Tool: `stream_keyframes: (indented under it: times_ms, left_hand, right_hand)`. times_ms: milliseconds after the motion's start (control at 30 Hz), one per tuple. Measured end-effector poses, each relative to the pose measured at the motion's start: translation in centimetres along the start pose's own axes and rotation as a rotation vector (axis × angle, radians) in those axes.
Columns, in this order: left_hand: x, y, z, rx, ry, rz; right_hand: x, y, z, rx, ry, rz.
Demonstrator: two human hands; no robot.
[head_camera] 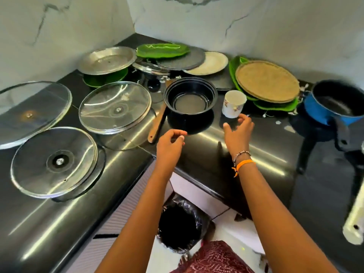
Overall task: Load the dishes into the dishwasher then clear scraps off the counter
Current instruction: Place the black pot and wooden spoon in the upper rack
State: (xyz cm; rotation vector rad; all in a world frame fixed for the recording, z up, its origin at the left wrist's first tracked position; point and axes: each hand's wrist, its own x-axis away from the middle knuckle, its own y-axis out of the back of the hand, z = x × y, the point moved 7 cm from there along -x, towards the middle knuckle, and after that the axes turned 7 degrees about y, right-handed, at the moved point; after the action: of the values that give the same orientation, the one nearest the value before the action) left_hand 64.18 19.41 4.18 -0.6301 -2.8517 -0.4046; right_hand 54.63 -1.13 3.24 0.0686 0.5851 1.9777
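A black bowl point(190, 99) stands on the dark counter point(216, 146), with a white cup point(233, 104) just to its right. My left hand point(171, 142) hovers in front of the bowl with its fingers loosely curled, holding nothing. My right hand point(239, 130) hangs just below the cup, fingers relaxed and empty. Glass lids point(116, 106) point(54, 161) lie to the left. Steel, grey and green plates point(107, 60) point(267, 81) are piled along the back wall. White scraps point(278, 122) lie scattered near the plates.
A blue saucepan point(334, 105) with a black handle sits at the right. A wooden spatula point(157, 125) lies left of the bowl. A bin lined with a black bag point(179, 227) stands on the floor below the counter's inner corner. A white handle point(354, 219) pokes in at the right edge.
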Motion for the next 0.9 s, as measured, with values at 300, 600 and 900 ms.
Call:
stream_keyframes:
  times_ms: [300,600,900]
  left_hand:
    - [-4.7,-2.4,-1.0,0.064,0.14,-0.041]
    - [-8.5,-5.0,0.0,0.404,0.504,0.026]
    - [-9.0,-6.0,-1.3,0.497,0.397,-0.02]
  right_hand:
    - [-7.2,-1.5,-1.6,-0.055,-0.023,-0.025]
    - [-8.3,-2.1,-2.3,-0.069,0.033,0.027]
    - [-5.1,1.3,-1.7,-0.232,0.051,0.114]
